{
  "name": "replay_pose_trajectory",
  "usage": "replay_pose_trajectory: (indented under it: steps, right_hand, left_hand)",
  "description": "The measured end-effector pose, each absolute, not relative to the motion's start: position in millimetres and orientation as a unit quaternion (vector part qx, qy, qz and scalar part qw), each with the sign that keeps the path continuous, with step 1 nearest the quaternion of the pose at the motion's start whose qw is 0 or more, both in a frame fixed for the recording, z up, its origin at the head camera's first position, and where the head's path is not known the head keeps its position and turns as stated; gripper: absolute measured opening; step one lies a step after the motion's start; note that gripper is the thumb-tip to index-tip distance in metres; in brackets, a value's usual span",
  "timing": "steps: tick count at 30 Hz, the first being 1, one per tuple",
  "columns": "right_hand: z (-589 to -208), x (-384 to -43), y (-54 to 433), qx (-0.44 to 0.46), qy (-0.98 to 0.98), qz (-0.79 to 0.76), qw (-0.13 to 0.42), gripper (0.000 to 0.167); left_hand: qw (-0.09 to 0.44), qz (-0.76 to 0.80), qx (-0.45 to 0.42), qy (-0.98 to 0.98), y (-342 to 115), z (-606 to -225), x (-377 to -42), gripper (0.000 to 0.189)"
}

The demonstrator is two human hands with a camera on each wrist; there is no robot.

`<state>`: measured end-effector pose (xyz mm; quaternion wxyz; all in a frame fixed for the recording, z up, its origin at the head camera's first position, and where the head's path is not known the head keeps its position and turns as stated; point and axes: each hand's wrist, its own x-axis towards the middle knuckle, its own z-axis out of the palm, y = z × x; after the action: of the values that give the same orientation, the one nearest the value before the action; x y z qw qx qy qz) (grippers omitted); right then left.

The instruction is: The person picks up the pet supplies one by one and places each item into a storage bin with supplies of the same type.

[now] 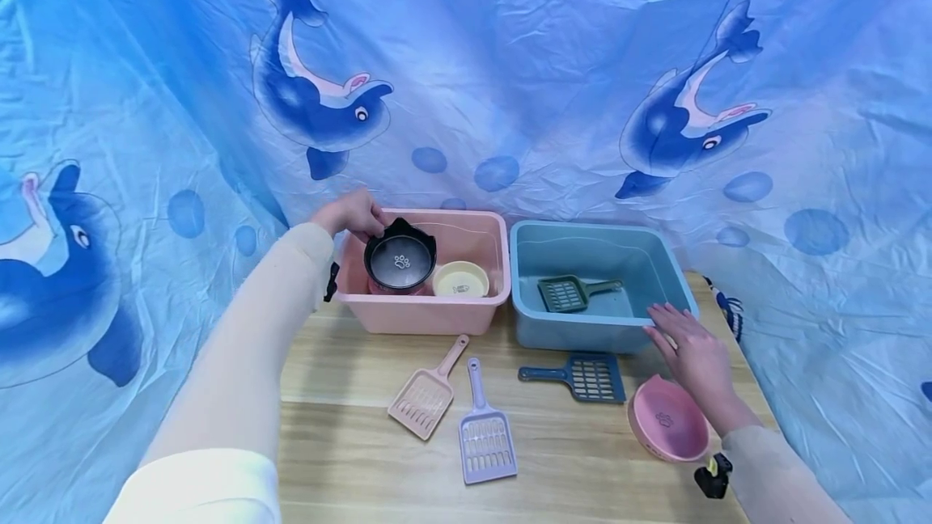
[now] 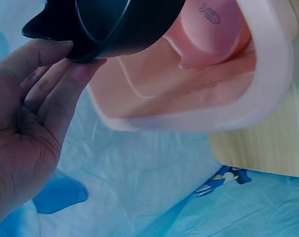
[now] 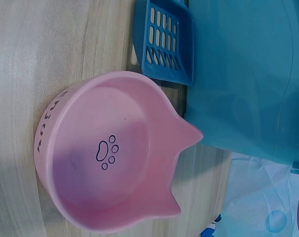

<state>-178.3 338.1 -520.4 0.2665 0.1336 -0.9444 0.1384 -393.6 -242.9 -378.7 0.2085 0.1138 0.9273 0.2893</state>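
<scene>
My left hand [image 1: 354, 214] pinches a black cat-eared bowl [image 1: 400, 259] by its rim, thumb on one side and fingers on the other. The bowl is held above the left part of a pink litter box [image 1: 422, 315]. Beneath it in the box lies a pink bowl [image 2: 211, 37], mostly hidden in the head view. A cream bowl [image 1: 461, 279] with a fish mark sits beside it. My right hand [image 1: 692, 350] rests with extended fingers on the front right rim of a blue litter box [image 1: 582, 331]. Inside that box lies a dark green litter scoop [image 1: 571, 294].
On the wooden table [image 1: 349, 443] lie a pale pink scoop [image 1: 425, 399], a lavender scoop [image 1: 487, 445] and a blue scoop [image 1: 593, 378]. A pink cat-eared bowl [image 3: 102, 153] with a paw print stands below my right hand. Dolphin-printed cloth [image 1: 466, 87] hangs behind and at the sides.
</scene>
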Motion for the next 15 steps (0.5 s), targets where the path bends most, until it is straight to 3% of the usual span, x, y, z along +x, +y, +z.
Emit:
replay_pose_trajectory:
  steps: [15]
  right_hand:
    - [-521, -177, 339, 0.122, -0.95, 0.131, 0.256, 0.048]
  left_hand:
    - [0.206, 0.204, 0.118, 0.95, -234, -416, -408, 0.028]
